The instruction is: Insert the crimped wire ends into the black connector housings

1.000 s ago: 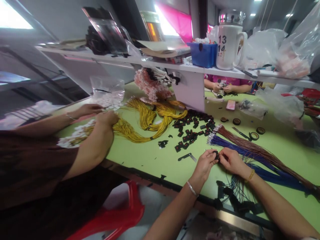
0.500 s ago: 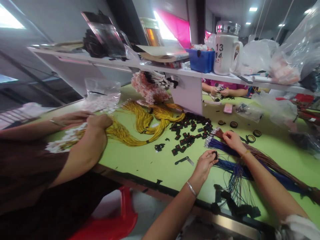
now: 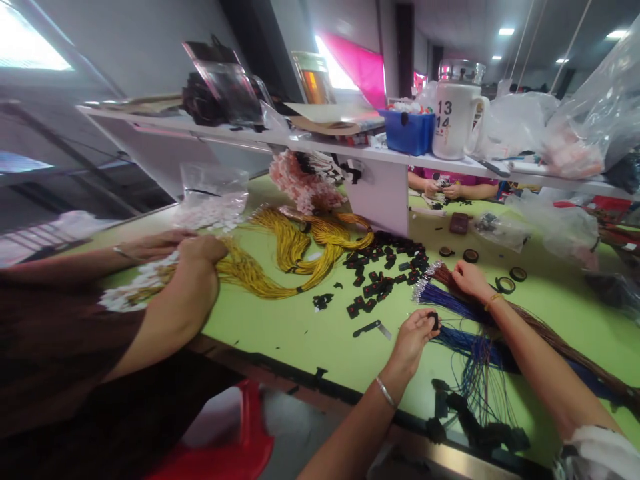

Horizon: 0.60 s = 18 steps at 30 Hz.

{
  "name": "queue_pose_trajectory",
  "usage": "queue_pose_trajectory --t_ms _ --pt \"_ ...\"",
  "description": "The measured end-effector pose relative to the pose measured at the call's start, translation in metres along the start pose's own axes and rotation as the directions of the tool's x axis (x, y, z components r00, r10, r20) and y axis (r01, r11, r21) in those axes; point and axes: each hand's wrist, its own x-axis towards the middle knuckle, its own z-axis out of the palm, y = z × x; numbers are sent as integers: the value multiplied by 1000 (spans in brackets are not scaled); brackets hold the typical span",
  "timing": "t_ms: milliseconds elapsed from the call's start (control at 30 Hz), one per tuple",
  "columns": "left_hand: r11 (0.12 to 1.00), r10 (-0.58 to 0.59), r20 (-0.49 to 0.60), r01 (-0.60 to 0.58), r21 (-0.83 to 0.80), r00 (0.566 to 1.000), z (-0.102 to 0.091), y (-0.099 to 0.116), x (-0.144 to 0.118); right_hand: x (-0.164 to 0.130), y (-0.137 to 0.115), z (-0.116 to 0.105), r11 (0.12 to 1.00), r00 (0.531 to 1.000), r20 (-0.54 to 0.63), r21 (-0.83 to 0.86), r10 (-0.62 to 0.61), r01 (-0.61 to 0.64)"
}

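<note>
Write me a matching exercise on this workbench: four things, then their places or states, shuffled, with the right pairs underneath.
Things
1. mug
2. left hand
3. yellow wires
4. right hand

Places or states
A. at the brown wires
B. bundled on the green tabletop
C. on the shelf
D. holding a black part

Pairs: 1-C; 2-D; 3-B; 4-A

The left hand point(image 3: 416, 337) is at four o'clock of the view, firmly pinching; the right hand point(image 3: 470, 279), near three o'clock, is curled, palm downward.
</note>
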Motion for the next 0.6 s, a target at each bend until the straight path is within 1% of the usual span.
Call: queue_pose_trajectory --t_ms 67,133,167,233,300,367,433,533,600 --pt "1000 -1 -1 1 -2 1000 1 0 -1 1 -14 2 999 999 24 33 -38 37" --pt "1000 -3 5 3 -13 1000 1 -1 -2 0 -30 4 986 994 48 139 -95 88" --pt "1000 -3 11 3 -22 1000 1 -2 -1 -3 -37 4 969 991 55 222 -126 111" --pt "999 -4 28 5 -45 1000 0 -3 -1 -12 -51 2 905 984 46 401 -173 140" --pt "997 -11 54 15 -77 998 -2 -4 0 -26 -61 -4 845 983 17 513 -183 148" --pt "993 -26 82 36 -114 996 -2 -5 1 -44 -66 -9 825 986 6 548 -170 139" --pt "987 -36 100 51 -150 994 -2 -4 1 -64 -66 -12 827 989 27 552 -149 110" --pt "982 -34 104 53 -181 994 -1 -3 1 -92 -61 -8 842 990 61 535 -130 78" --pt "979 -40 107 60 -196 994 -1 -3 1 -106 -55 -3 858 992 64 510 -112 64"
